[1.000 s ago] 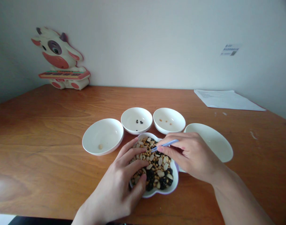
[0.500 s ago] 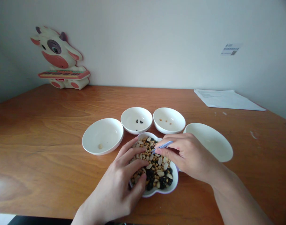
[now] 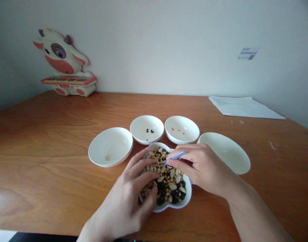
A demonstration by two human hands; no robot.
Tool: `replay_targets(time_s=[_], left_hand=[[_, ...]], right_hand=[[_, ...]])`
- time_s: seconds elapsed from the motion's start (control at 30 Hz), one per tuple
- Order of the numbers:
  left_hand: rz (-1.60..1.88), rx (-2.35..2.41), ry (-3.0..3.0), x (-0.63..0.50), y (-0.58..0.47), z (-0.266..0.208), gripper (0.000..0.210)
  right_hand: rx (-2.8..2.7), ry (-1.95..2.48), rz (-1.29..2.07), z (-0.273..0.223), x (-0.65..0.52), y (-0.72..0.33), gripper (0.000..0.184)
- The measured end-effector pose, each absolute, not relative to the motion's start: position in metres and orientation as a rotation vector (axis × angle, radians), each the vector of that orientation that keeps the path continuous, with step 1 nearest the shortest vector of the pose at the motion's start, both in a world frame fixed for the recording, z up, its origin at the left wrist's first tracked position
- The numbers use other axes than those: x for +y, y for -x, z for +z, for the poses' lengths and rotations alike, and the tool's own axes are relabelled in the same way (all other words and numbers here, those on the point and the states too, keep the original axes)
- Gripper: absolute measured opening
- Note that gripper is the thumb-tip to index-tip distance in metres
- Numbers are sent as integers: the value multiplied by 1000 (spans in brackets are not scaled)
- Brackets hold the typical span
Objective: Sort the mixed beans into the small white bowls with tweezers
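A white flower-shaped dish (image 3: pixel 189 194) holds a mix of pale peanut halves (image 3: pixel 172 173), small yellow beans and black beans (image 3: pixel 161 194). My left hand (image 3: pixel 128 188) lies over the dish's left side, fingers spread, with the fingertips resting on or just above the mix. My right hand (image 3: pixel 204 166) pinches a pair of lilac tweezers (image 3: pixel 178 155) between thumb and fingers. The tweezer tips point down-left into the mix near the dish's middle. Whether they grip anything is too small to tell.
Around the dish stand white bowls: a left one (image 3: pixel 98 144) with one pale piece, a back one (image 3: pixel 139 126) with several black beans, another (image 3: pixel 191 129) with a few yellowish bits, and a right one (image 3: pixel 234 154) partly behind my hand. A cow toy (image 3: pixel 65 64) and papers (image 3: pixel 244 107) lie farther back.
Almost nothing differs. The tweezer tips sit nearly where they were, and both hands keep their places.
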State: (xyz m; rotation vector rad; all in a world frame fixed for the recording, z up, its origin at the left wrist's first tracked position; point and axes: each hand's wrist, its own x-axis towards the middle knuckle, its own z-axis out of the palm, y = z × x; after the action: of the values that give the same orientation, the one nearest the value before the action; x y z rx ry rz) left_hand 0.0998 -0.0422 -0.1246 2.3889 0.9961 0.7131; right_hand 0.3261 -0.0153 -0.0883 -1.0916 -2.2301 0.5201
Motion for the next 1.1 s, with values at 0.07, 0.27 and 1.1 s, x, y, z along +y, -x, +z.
replay_targets(time_s=[0.07,0.27,1.1], left_hand=[[711,999,-2387,-42,-100,-124,29],[695,997,-2390,-42,-100,-125,28],[728,988,-2404,-43,-99,-126,29]], right_hand=[[-2230,1070,509,-89,-15,-326,17],[-2190,1039,472,-88,-16,-326,18],[-1568,1767,-198,-91,-8,-350,44]])
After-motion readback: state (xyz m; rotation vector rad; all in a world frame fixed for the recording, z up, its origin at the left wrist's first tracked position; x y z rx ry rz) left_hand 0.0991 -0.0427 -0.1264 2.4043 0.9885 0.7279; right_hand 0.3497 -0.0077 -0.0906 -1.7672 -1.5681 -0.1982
